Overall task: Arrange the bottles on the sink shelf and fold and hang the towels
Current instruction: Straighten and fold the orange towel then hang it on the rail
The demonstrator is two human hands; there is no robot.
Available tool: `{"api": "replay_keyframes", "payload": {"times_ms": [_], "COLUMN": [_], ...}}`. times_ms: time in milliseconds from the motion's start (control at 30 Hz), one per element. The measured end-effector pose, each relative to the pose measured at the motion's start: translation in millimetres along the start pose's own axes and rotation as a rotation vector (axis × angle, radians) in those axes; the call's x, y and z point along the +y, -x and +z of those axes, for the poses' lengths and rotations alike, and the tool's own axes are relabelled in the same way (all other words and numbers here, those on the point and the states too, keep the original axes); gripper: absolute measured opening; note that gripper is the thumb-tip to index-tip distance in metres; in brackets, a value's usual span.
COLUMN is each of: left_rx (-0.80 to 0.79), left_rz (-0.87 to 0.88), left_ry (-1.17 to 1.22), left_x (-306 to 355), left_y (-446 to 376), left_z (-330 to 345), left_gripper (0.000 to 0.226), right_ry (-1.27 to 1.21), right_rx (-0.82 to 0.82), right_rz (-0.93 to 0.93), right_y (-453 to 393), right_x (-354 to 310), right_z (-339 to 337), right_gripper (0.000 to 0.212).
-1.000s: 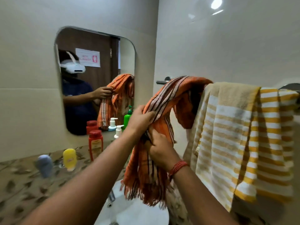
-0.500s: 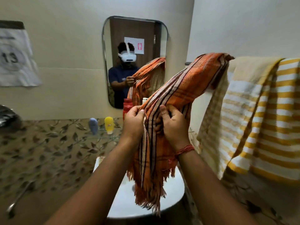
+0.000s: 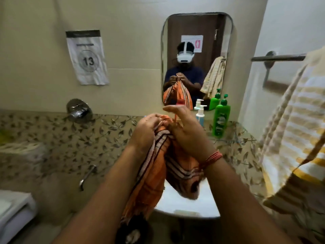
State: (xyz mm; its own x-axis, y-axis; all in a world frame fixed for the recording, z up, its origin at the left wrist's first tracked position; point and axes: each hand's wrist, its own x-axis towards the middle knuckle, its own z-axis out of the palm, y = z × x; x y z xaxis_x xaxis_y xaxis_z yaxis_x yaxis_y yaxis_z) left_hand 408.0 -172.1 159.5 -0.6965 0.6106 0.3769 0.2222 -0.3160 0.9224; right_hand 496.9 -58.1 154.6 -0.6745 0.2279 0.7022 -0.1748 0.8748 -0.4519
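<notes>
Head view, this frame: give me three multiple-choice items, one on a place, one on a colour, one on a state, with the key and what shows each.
1. Where does the green bottle stand?
A. on the floor
B. on the shelf right of the mirror's lower corner
C. inside the sink

2. What colour is the towel in the hands?
A. mainly orange with stripes
B. plain blue
C. plain white

3. How is the yellow striped towel kept?
A. rolled up on the shelf
B. lying in the sink
C. hanging at the right near the towel bar

Key:
1 B, it stands on the shelf beside the small white pump bottle, below the mirror.
2 A, the orange towel is held by the left hand and right hand above the sink.
3 C, it drapes down the right edge by the towel bar.
</notes>
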Motion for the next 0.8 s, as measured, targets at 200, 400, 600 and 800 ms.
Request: {"api": "replay_keyframes", "payload": {"times_ms": [200,400,600,800], "left_rx": [-0.148,-0.435,-0.408,-0.473], "left_rz": [-0.118,-0.161,-0.11,-0.096], "left_ry": [-0.109,-0.522,-0.47,-0.372], "left_x": [-16,-27,-52,-68], "left_y": [-1,3,-9,-33], "left_z": [-11,-28,-31,-26], "left_gripper": [0.032,0.029,0.012,0.037], "right_ry": [-0.155,-0.078,-0.181,-0.123], "right_rx": [-0.059,0.115,0.042,-0.045], "right_rz": [0.192,0.358,0.536,0.613], "right_y": [8,24,36,33], "right_x": [10,24,34,34], "right_z": [12,23,24,13], "right_gripper": [0.013,0.013,0.017,0.021]}}
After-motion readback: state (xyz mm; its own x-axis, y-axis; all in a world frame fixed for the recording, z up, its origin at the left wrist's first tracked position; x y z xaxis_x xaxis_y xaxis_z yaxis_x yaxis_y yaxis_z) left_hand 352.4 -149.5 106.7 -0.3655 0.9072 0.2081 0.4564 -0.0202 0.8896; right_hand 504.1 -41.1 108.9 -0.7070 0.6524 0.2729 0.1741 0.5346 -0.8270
